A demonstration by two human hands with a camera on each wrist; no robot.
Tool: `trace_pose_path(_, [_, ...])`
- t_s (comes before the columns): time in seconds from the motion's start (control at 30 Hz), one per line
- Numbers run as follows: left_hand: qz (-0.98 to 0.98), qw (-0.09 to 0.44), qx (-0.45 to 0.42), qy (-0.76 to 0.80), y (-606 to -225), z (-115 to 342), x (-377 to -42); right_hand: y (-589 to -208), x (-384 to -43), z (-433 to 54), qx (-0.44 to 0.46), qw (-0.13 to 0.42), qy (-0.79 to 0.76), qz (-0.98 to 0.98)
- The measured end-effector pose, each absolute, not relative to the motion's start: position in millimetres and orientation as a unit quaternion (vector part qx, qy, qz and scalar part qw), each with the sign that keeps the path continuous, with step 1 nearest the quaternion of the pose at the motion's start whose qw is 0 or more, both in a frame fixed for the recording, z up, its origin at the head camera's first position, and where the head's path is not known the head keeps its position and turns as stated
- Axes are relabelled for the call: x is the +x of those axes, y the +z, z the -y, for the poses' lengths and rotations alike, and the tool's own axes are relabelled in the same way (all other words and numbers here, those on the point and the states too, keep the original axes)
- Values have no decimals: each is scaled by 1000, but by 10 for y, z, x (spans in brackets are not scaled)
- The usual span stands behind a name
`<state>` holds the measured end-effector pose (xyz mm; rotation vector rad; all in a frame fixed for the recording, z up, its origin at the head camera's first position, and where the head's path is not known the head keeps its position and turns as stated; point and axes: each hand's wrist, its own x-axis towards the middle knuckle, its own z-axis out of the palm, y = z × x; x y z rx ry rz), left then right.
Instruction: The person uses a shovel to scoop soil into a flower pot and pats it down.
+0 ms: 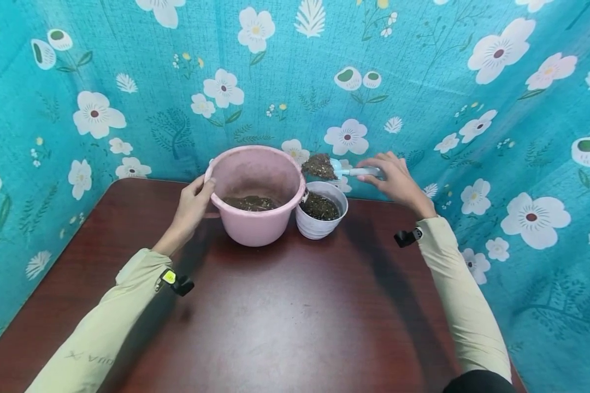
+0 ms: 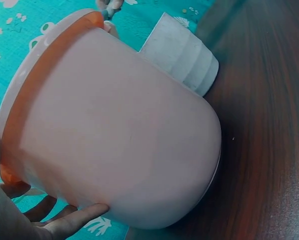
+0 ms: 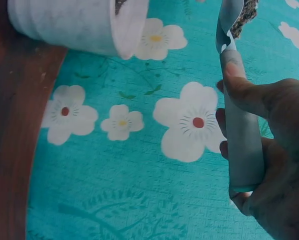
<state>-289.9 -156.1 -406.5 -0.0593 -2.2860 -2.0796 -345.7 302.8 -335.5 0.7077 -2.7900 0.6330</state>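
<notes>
A pink bucket (image 1: 257,226) with dark soil (image 1: 251,203) at its bottom stands near the back of the table. My left hand (image 1: 193,204) grips its left rim, thumb over the edge and fingers against the outer wall. In my right hand (image 1: 392,177) is the handle of a small garden trowel (image 1: 341,170). Its blade carries a heap of soil (image 1: 319,166) above a white ribbed flowerpot (image 1: 319,228), close to the bucket's right rim. The pot stands upright beside the bucket and holds soil (image 1: 320,206). The right wrist view shows the trowel's grey handle (image 3: 243,145) with fingers wrapped around it.
The dark reddish-brown wooden table (image 1: 275,316) stretches in front of the bucket and pot. A turquoise flowered curtain (image 1: 285,71) hangs close behind them and along both sides. Both forearms in pale sleeves reach in over the table.
</notes>
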Motion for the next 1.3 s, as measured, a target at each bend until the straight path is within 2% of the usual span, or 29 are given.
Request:
trace_pose_path(0.13, [741, 26, -17, -671, -4069, 1569, -2885, -3404, -3417, -3097, 238, 103, 198, 945])
trace_pose_path(0.47, [735, 33, -17, -677, -4041, 1558, -2906, -3456, -3368, -3264, 232, 174, 163, 943])
trace_pose_path(0.77, [738, 33, -17, -674, -4065, 1557, -2902, -3501, -3264, -3094, 245, 302, 57, 920])
trace_pose_path(1.0, [727, 28, -16, -686, -4074, 1547, -2918, -3446, -3169, -2904, 256, 373, -10, 892])
trace_pose_path(1.3, [731, 18, -13, -682, -4064, 1540, -2915, -3331, -3097, -2718, 213, 394, 7, 894])
